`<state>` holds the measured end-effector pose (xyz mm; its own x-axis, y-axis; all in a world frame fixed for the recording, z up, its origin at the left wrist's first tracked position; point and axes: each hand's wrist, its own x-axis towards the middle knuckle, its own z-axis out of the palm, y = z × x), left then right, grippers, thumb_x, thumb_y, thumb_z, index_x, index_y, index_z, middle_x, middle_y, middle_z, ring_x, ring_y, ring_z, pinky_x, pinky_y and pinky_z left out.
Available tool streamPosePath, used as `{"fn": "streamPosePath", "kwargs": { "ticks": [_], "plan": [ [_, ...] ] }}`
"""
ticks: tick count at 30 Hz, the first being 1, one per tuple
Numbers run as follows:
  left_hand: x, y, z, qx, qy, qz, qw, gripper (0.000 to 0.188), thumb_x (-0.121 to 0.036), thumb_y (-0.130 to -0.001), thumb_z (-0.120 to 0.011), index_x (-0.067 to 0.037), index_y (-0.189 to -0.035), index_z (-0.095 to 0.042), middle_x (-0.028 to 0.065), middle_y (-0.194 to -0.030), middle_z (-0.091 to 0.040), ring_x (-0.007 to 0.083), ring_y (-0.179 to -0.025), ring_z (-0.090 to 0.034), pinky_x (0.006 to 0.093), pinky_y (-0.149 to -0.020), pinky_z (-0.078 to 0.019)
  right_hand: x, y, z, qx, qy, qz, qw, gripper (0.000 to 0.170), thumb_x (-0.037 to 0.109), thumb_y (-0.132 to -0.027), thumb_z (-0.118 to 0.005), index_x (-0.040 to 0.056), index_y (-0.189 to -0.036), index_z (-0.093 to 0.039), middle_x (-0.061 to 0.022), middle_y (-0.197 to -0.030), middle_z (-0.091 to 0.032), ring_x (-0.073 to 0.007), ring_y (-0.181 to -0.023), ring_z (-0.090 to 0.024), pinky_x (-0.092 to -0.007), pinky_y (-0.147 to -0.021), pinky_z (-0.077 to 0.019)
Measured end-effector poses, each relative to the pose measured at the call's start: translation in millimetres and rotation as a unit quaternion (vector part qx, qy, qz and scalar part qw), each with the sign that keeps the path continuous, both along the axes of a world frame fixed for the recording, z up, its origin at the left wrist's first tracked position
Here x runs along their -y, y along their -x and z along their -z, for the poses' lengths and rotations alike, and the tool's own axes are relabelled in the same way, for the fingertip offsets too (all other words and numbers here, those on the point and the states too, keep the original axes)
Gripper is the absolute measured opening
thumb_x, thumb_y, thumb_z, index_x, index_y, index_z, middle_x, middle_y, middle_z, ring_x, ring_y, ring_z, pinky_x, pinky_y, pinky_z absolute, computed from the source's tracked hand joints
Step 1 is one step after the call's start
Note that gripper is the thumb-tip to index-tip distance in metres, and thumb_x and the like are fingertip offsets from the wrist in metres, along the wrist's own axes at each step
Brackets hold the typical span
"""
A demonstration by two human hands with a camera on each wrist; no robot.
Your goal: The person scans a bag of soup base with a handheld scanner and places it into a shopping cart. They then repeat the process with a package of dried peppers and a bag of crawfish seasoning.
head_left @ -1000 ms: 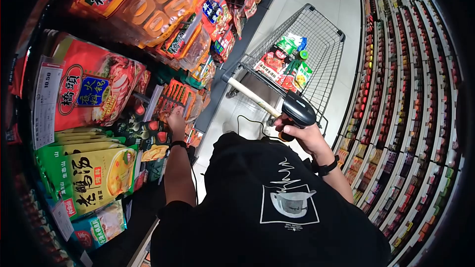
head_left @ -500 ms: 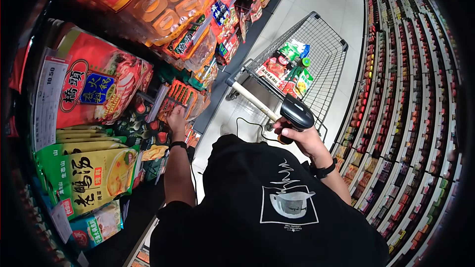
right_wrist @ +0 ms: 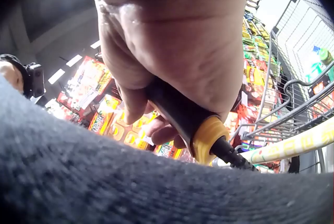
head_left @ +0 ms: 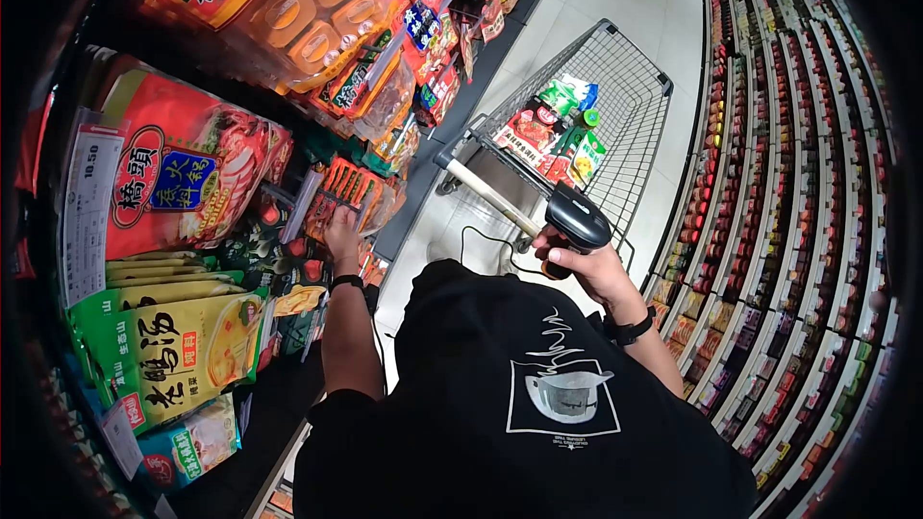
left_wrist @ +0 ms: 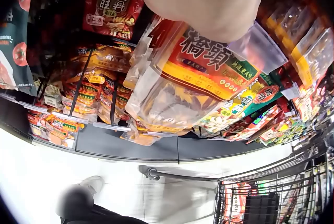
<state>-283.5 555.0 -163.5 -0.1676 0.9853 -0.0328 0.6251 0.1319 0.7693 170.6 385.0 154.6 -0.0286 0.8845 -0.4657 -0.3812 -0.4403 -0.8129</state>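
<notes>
In the head view, the left hand [head_left: 340, 238] is at a clear-and-orange packet [head_left: 348, 185] on the left-hand rack, fingers curled at its near edge. The left wrist view shows the heel of that hand [left_wrist: 203, 2] over a tilted orange-and-clear packet [left_wrist: 195, 72]; its fingertips are hidden there. The right hand [head_left: 594, 271] grips a black handheld scanner [head_left: 579, 217] beside the cart's handle bar. From the right wrist view, that hand [right_wrist: 177, 36] wraps the scanner's black grip [right_wrist: 180, 106], which has a yellow collar and a cable at its end.
A wire shopping cart [head_left: 487, 193] holding several colourful packets stands ahead on pale floor tiles. Large red hotpot-base bags [head_left: 192, 168] and green-yellow soup packets [head_left: 197, 344] hang at the left. Long shelves of small jars [head_left: 760, 259] curve along the right.
The head view has shifted slightly, so the cart and racks sit a little differently. Against the orange packet the left hand has moved only slightly; the right hand keeps its grip on the scanner.
</notes>
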Motion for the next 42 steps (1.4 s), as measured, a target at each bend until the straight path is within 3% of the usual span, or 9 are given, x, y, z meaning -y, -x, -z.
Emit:
{"fn": "streamPosePath", "kwargs": {
  "ticks": [9,12,15,24,27,29,32,39,42],
  "plan": [
    [1,-5,-3,-0.025,-0.11,0.03,0.993,0.009,-0.008,-0.101,-0.071,-0.008,-0.109,-0.074,0.0122,-0.094,-0.078,0.0255,-0.081,-0.074,0.037,-0.072,-0.0564,0,1,2,-0.002,-0.002,-0.004,1.0,0.047,0.003,-0.092,-0.081,0.0033,-0.136,-0.063,-0.0113,-0.116,-0.076,-0.0196,-0.106,-0.072,-0.0356,-0.092,-0.0577],
    [2,-11,-16,0.013,-0.084,0.028,0.996,0.013,0.001,-0.098,-0.069,-0.004,-0.109,-0.074,0.0145,-0.097,-0.078,0.0248,-0.085,-0.075,0.0355,-0.075,-0.0566,1,2,1,-0.004,0.002,-0.003,1.0,0.047,0.003,-0.092,-0.081,0.0034,-0.135,-0.063,-0.0111,-0.116,-0.076,-0.0197,-0.107,-0.072,-0.0358,-0.093,-0.0574],
    [0,-11,-28,-0.067,-0.065,0.065,0.994,0.02,0.007,-0.096,-0.069,-0.003,-0.112,-0.075,0.0159,-0.097,-0.078,0.0205,-0.086,-0.075,0.033,-0.076,-0.0563,0,2,0,0.005,-0.003,-0.005,1.0,0.047,0.002,-0.092,-0.08,0.0035,-0.136,-0.063,-0.0112,-0.115,-0.076,-0.0195,-0.106,-0.072,-0.0357,-0.093,-0.0573],
    [-2,-2,-6,0.102,-0.001,0.001,0.995,0.016,-0.004,-0.099,-0.073,0.004,-0.113,-0.077,0.0117,-0.091,-0.078,0.015,-0.078,-0.07,0.0319,-0.071,-0.0555,1,5,0,0.004,-0.002,-0.007,1.0,0.046,0.002,-0.093,-0.079,0.0037,-0.136,-0.063,-0.0108,-0.115,-0.076,-0.0158,-0.101,-0.071,-0.0303,-0.078,-0.0563],
    [-1,0,-5,0.101,-0.01,0.009,0.995,0.019,-0.002,-0.099,-0.069,0.0,-0.116,-0.079,0.0093,-0.093,-0.078,0.0118,-0.087,-0.07,0.0307,-0.08,-0.0543,2,6,2,0.013,0.002,-0.012,1.0,0.047,0.002,-0.093,-0.079,0.0038,-0.137,-0.063,-0.0107,-0.115,-0.076,-0.0149,-0.1,-0.07,-0.0295,-0.075,-0.0555],
    [1,-4,-13,0.09,0.009,-0.009,0.996,0.019,-0.006,-0.101,-0.069,0.001,-0.116,-0.078,0.0098,-0.094,-0.079,0.0119,-0.088,-0.07,0.0309,-0.08,-0.0542,2,6,2,0.014,0.003,-0.011,1.0,0.047,0.002,-0.093,-0.079,0.0039,-0.138,-0.063,-0.0106,-0.115,-0.076,-0.0143,-0.099,-0.07,-0.0288,-0.073,-0.0547],
    [0,-4,-14,0.088,0.0,0.004,0.996,0.023,-0.013,-0.102,-0.07,0.003,-0.116,-0.077,0.0137,-0.097,-0.08,0.0184,-0.085,-0.072,0.0342,-0.079,-0.056,1,5,0,0.004,0.017,-0.015,1.0,0.042,0.004,-0.092,-0.082,0.0006,-0.129,-0.063,-0.0153,-0.118,-0.074,-0.0227,-0.11,-0.072,-0.0387,-0.087,-0.0632],
    [-1,6,7,0.045,-0.016,0.015,0.999,0.025,-0.015,-0.101,-0.071,0.002,-0.118,-0.077,0.0191,-0.107,-0.08,0.0289,-0.095,-0.077,0.0364,-0.089,-0.0576,2,5,5,0.013,0.002,-0.009,1.0,0.042,0.003,-0.092,-0.082,0.0004,-0.129,-0.063,-0.0151,-0.118,-0.074,-0.0231,-0.111,-0.072,-0.0389,-0.087,-0.0642],
    [-1,6,14,0.04,-0.065,0.009,0.997,0.021,-0.014,-0.1,-0.07,0.004,-0.11,-0.077,0.0136,-0.098,-0.08,0.0235,-0.089,-0.076,0.0339,-0.084,-0.0573,2,5,5,0.016,0.004,-0.007,1.0,0.041,0.003,-0.092,-0.081,0.0003,-0.129,-0.063,-0.0149,-0.117,-0.074,-0.0229,-0.11,-0.072,-0.0389,-0.086,-0.0645]
  ]
}}
